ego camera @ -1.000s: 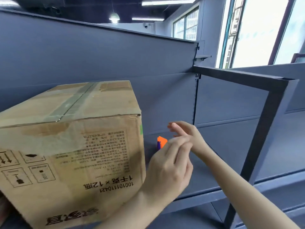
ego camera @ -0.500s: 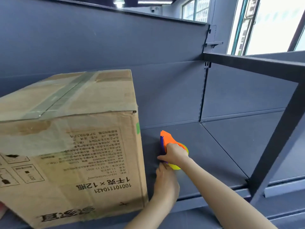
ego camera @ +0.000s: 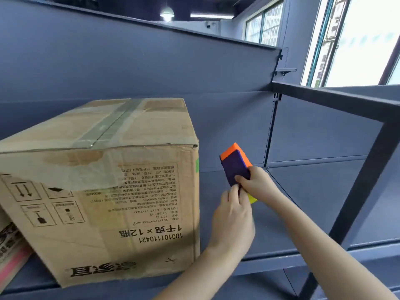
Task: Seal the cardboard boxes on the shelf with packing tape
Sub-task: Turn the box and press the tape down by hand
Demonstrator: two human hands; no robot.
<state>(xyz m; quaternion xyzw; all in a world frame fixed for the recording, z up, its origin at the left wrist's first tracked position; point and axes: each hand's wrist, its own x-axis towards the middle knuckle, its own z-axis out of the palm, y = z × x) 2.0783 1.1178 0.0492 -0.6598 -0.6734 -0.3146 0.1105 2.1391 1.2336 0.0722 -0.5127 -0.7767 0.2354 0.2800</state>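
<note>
The tape dispenser [ego camera: 234, 167], earlier on the shelf [ego camera: 303, 191], has been lifted, grasped by right hand [ego camera: 257, 184] and left hand [ego camera: 232, 219] fingers beside the box [ego camera: 97, 191].

two boxes [ego camera: 104, 182] [ego camera: 9, 247] — one tape dispenser [ego camera: 236, 167] — two hands [ego camera: 232, 221] [ego camera: 258, 184]

A: What is different from a moment ago?

B: The orange and purple tape dispenser [ego camera: 235, 167] is now lifted off the shelf [ego camera: 303, 204], tilted with its purple face showing. Earlier it lay flat there.

A: And the hands?

B: The right hand [ego camera: 258, 184] now grips its lower end. The left hand [ego camera: 232, 221] has risen, fingertips pinching at the dispenser's bottom edge.
</note>
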